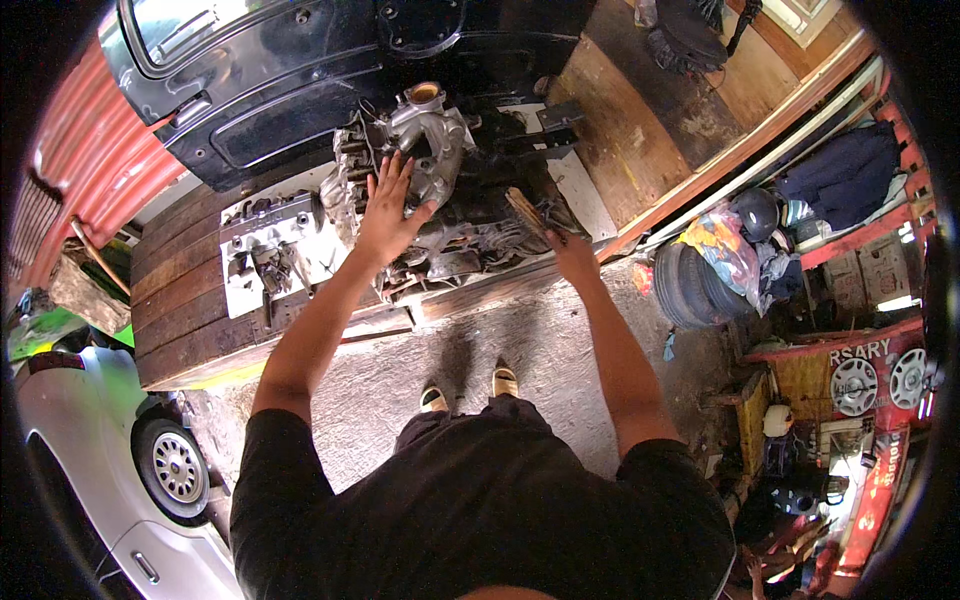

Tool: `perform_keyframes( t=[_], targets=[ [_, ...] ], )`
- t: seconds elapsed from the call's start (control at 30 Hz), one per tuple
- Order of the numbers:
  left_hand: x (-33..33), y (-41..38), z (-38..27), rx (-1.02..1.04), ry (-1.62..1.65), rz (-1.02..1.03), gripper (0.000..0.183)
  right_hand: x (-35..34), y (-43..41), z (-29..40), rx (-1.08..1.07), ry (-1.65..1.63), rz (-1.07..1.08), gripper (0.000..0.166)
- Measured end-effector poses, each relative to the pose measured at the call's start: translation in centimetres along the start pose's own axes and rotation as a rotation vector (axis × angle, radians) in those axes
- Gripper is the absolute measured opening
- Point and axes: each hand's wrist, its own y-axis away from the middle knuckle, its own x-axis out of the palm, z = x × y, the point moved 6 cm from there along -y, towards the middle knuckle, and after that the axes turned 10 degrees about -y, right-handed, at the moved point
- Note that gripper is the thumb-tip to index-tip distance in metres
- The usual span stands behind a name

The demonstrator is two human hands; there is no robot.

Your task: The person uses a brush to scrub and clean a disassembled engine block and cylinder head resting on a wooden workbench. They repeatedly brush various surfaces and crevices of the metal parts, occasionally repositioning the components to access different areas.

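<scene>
My left hand lies with fingers spread on a metal engine assembly, beside its curved cast-metal intake manifold. It grips nothing. A round port tops the manifold at the far end. In my right hand is a wooden-handled tool, held over the dark, greasy right part of the engine; its exact kind is unclear. Left of the engine, a white sheet carries a metal engine cover and several small loose metal parts.
The engine rests on a wooden plank bench against a dark vehicle panel. Stacked tyres, a plastic bag and a black helmet stand right. A silver car is at left. Another person's arm shows lower right.
</scene>
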Motion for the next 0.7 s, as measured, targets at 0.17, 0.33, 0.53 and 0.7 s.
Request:
perform_keyframes(
  t=[0.17, 0.33, 0.53, 0.7],
  targets=[
    [2.3, -0.8, 0.4, -0.144, 0.021, -0.05, 0.069, 0.8, 0.4, 4.9, -0.112, -0.021, -0.005, 0.062],
    [2.2, -0.7, -0.1, -0.125, -0.106, -0.077, 0.068, 2.5, -0.4, 4.7, -0.005, 0.159, -0.007, 0.064],
    [2.4, -1.1, -0.3, -0.099, -0.109, -0.077, 0.068, -3.0, -0.8, 3.2, -0.193, 0.456, -0.014, 0.052],
    [2.4, -1.3, -0.4, -0.114, -0.14, -0.059, 0.07, -7.2, -4.5, 6.4, -0.38, 0.298, -0.126, 0.045]
  ],
)
